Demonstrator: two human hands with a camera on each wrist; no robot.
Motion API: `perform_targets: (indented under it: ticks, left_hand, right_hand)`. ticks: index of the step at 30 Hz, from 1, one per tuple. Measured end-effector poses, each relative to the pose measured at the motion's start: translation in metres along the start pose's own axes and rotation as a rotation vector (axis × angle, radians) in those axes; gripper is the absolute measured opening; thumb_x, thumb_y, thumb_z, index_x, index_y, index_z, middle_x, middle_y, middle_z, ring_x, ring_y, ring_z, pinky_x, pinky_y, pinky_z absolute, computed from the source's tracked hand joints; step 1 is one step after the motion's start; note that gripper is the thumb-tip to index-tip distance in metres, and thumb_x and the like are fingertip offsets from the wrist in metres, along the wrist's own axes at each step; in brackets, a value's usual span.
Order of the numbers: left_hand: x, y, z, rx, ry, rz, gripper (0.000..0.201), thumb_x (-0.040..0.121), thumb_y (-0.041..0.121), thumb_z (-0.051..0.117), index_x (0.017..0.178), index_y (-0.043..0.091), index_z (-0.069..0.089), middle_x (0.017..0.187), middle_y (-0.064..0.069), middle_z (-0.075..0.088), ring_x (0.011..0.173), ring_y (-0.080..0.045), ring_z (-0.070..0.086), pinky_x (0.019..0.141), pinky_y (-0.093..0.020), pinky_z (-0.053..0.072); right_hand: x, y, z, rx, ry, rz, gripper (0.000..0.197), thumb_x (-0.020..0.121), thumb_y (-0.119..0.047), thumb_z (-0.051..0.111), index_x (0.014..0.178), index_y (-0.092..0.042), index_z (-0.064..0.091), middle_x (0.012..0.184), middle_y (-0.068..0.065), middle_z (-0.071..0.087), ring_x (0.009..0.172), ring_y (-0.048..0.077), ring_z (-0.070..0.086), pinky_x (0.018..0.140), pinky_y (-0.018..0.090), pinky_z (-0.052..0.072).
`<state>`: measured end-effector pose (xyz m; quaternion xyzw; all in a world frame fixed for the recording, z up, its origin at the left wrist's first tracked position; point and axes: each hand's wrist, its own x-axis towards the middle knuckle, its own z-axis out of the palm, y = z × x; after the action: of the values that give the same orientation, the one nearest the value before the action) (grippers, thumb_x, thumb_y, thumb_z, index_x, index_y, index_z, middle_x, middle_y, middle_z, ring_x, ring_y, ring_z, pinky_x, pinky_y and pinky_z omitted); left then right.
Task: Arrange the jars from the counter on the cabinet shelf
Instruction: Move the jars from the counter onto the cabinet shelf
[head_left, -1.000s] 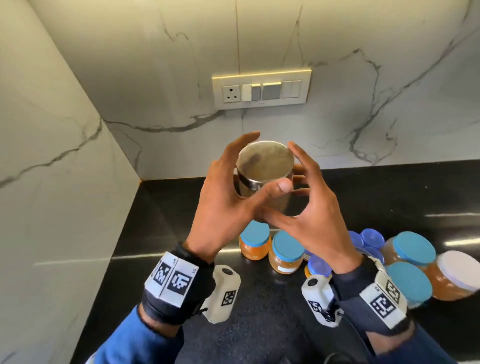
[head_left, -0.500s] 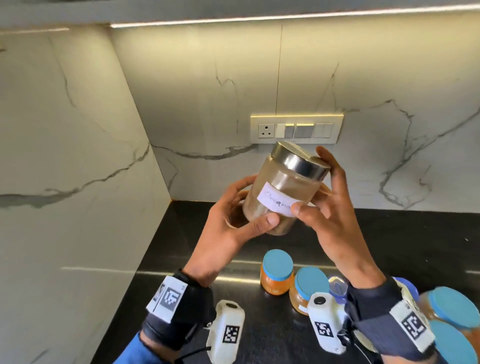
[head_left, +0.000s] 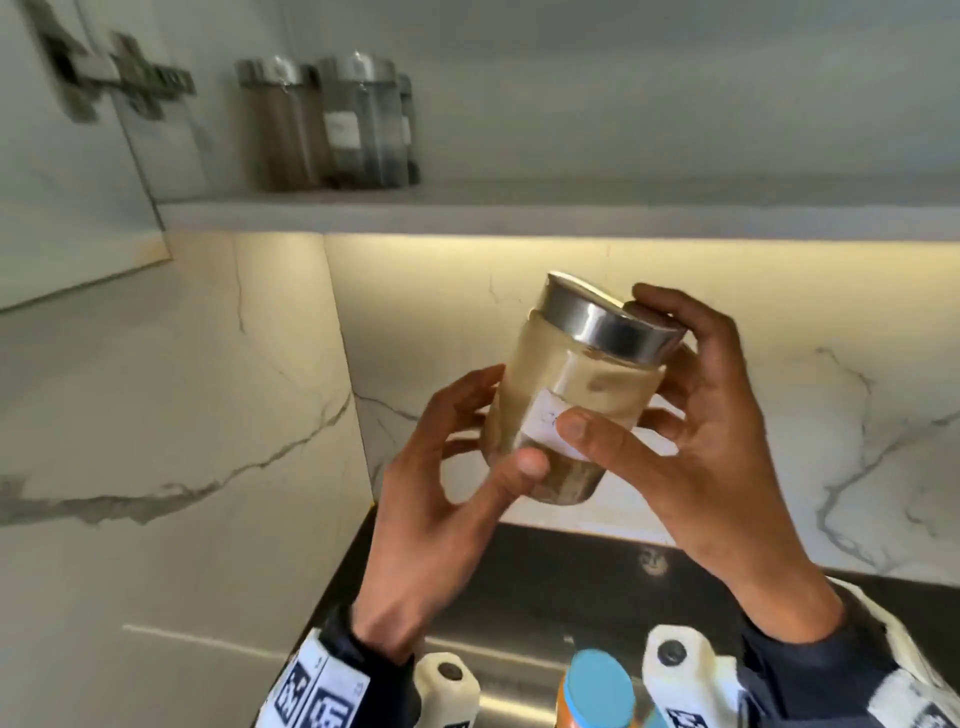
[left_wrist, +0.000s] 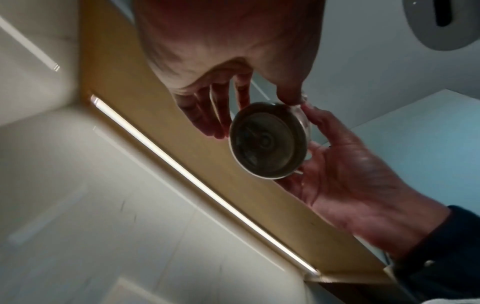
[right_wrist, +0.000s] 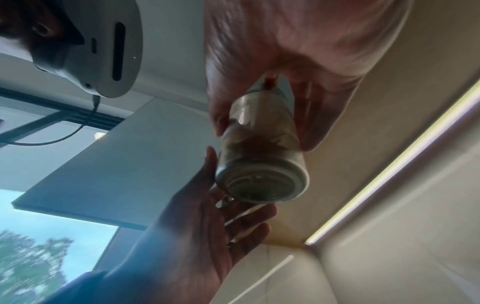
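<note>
A glass jar (head_left: 566, 395) with a steel lid and a white label is held tilted in the air, below the cabinet shelf (head_left: 519, 210). My right hand (head_left: 691, 415) grips it, thumb on the label and fingers behind the lid. My left hand (head_left: 457, 467) holds its lower part from the left, thumb near the base. The jar's base (left_wrist: 269, 142) faces the left wrist view, and the right wrist view shows the jar (right_wrist: 262, 162) from below, between both hands. Steel-lidded jars (head_left: 332, 124) stand at the shelf's left.
An open cabinet door (head_left: 78, 156) with hinges hangs at the upper left. A light strip runs under the shelf. On the black counter (head_left: 571, 571) below, a blue-lidded jar (head_left: 597, 691) shows at the bottom edge. Marble walls close the corner on the left.
Both hands have lifted the jar from above the counter toward the shelf. The view has tilted up, so the shelf and its jars now show.
</note>
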<state>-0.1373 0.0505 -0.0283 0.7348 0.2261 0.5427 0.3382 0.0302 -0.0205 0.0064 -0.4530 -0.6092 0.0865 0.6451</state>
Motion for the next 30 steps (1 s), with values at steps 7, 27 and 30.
perform_targets:
  ticks: [7,27,30]
  left_hand:
    - [0.088,0.024,-0.075,0.377,0.361,0.33,0.03,0.094,0.034,0.06,0.123,0.025,0.057,0.126,0.011,0.059,0.12,-0.01,0.054,0.099,-0.028,0.044]
    - [0.17,-0.032,-0.139,0.834,0.194,0.306,0.038,0.096,0.06,0.027,0.098,0.034,0.055,0.098,0.021,0.053,0.092,-0.002,0.048,0.089,-0.019,0.023]
    - [0.171,-0.033,-0.14,0.845,0.185,0.313,0.049,0.094,0.066,0.022,0.1,0.032,0.056,0.098,0.02,0.052,0.092,-0.001,0.045,0.087,-0.016,0.021]
  right_hand:
    - [0.076,-0.064,0.015,-0.035,-0.061,-0.185,0.077,0.06,-0.047,0.086,0.124,-0.051,0.044,0.125,-0.016,0.061,0.105,0.009,0.067,0.075,0.028,0.059]
    - [0.28,-0.104,0.128,-0.612,-0.566,0.064,0.075,0.069,-0.036,0.087,0.123,-0.023,0.037,0.112,0.0,0.055,0.094,0.021,0.065,0.077,0.04,0.062]
    - [0.3,-0.101,0.146,-0.65,-0.617,0.095,0.076,0.069,-0.033,0.087,0.125,-0.022,0.037,0.112,0.002,0.057,0.093,0.022,0.067,0.079,0.039,0.062]
